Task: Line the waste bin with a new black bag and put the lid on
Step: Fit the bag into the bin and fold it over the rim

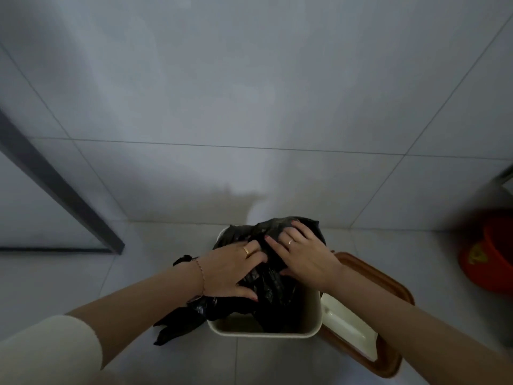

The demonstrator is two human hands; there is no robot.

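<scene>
A cream waste bin [263, 333] stands on the floor by the wall. A crumpled black bag [273, 294] lies bunched over its opening, and part of it hangs over the left rim down to the floor. My left hand [231, 269] rests on the bag's left side with fingers spread and curled into the plastic. My right hand [304, 255] presses on the bag's top at the far side, fingers gripping the folds. The lid [373, 320], brown-rimmed with a cream inner face, lies upside down on the floor just right of the bin.
A red bucket [488, 257] stands at the right edge. A dark door frame [58, 187] runs diagonally on the left. Grey tiled wall rises just behind the bin, with pale floor tiles around it.
</scene>
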